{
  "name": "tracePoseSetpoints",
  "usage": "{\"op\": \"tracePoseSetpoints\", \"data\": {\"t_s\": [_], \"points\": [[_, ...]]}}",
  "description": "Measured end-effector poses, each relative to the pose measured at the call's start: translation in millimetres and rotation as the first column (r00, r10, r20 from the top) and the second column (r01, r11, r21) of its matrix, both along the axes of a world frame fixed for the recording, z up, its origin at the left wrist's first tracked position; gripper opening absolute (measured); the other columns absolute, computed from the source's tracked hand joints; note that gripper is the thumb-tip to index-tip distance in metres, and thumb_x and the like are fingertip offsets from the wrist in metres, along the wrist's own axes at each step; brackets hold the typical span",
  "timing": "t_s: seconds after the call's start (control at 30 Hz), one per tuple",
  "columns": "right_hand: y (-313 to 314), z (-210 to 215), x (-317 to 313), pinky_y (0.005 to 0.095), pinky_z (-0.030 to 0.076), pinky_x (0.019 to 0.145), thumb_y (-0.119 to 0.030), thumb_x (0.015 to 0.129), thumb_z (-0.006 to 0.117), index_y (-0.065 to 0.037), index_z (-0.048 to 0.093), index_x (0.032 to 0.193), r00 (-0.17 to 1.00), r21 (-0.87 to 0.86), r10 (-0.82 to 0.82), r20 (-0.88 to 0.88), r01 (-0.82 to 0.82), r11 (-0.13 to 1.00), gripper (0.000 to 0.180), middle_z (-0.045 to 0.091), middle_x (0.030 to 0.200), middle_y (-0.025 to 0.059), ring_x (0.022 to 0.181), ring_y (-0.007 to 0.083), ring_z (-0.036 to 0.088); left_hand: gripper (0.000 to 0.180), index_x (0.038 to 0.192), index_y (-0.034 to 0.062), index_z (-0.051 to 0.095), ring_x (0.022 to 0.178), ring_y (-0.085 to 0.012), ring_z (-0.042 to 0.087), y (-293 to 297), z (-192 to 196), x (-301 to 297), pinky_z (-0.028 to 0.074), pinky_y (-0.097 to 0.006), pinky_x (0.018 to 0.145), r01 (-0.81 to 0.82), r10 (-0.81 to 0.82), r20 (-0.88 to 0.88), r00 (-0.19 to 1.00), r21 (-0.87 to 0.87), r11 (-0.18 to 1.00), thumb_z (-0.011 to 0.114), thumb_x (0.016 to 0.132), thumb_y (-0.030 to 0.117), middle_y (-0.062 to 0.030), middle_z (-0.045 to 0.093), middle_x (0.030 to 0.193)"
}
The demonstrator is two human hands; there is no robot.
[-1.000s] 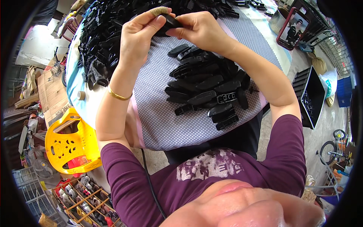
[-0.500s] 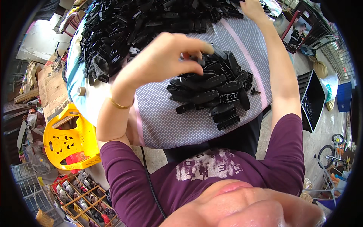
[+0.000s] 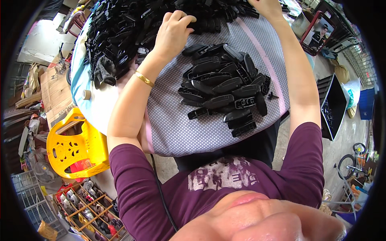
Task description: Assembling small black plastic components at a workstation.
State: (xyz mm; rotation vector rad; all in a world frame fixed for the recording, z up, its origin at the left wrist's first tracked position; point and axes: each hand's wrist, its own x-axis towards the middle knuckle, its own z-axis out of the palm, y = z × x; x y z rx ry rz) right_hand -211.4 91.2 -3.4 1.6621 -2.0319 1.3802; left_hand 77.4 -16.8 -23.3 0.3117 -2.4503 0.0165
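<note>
Resting curled on the big pile of black plastic parts [image 3: 132, 24], left hand [image 3: 173, 30]; right hand's [image 3: 267, 6] grip can't be told.

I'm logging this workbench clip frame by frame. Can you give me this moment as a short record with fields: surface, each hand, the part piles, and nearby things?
surface: table under a grey dotted cloth
left hand: fingers curled on the far heap of black plastic parts; whether it grips one is unclear
right hand: at the top edge, reaching into the same heap, fingers cut off
near pile: sorted black parts lying between the forearms
wrist: gold bangle on the left arm
nearby: yellow plastic chair by the table's left
</note>
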Motion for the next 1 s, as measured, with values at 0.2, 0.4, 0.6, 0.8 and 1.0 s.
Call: {"op": "tracePoseSetpoints", "data": {"t_s": [0.2,0.4,0.6,0.8,1.0], "points": [[-22,7,56,0.0296,0.052,0.065,-0.012,0.074,0.074,0.000,0.060,0.098,0.910,-0.099,0.227,0.347,-0.205,0.974,0.029,0.063,0.082,0.0089,0.073,0.0170,0.062,0.029,0.097,0.0054,0.062,0.095,-0.0279,0.055,-1,0,5,0.049,-0.035,0.082,0.072,-0.075,-0.081,0.994,-0.045,0.996,0.072,0.069,0.003,-0.0084,0.059,0.102],[-8,16,131,0.0245,0.051,0.080,0.003,0.086,0.061,0.001,0.053,0.119,0.364,-0.417,0.713,0.599,-0.619,0.666,0.034,0.062,0.096,0.0046,0.088,0.0112,0.060,0.028,0.103,-0.0005,0.063,0.067,-0.0097,0.062,17,32,12,0.049,-0.021,0.058,0.219,-0.025,-0.320,0.947,0.588,0.779,0.071,0.076,0.003,-0.0053,0.064,0.095],[1,13,145,0.0265,0.049,0.085,0.005,0.083,0.061,0.005,0.059,0.111,0.675,-0.230,0.645,0.357,-0.606,0.762,0.029,0.065,0.101,0.0083,0.095,0.0126,0.060,0.026,0.113,0.0001,0.063,0.070,-0.0139,0.065,9,57,23,0.049,-0.020,0.057,0.481,0.029,-0.482,0.876,0.876,0.047,0.058,0.088,0.005,-0.0096,0.068,0.086],[2,17,136,0.0256,0.051,0.079,0.002,0.080,0.061,0.004,0.061,0.109,0.607,-0.312,0.651,0.456,-0.576,0.755,0.029,0.064,0.096,0.0068,0.088,0.0120,0.062,0.033,0.122,-0.0038,0.055,0.097,-0.0226,0.065,1,46,23,0.054,-0.026,0.078,0.420,-0.144,-0.397,0.907,0.879,0.226,0.059,0.091,0.007,-0.0132,0.064,0.102],[7,22,140,0.0262,0.051,0.071,-0.004,0.078,0.064,0.001,0.064,0.107,0.791,-0.217,0.609,0.061,-0.585,0.781,0.029,0.063,0.092,0.0082,0.082,0.0144,0.063,0.028,0.117,0.0007,0.060,0.073,-0.0070,0.054,-5,31,25,0.046,-0.019,0.072,0.308,-0.085,-0.314,0.946,0.777,0.549,0.061,0.091,0.013,-0.0019,0.063,0.086]]}}
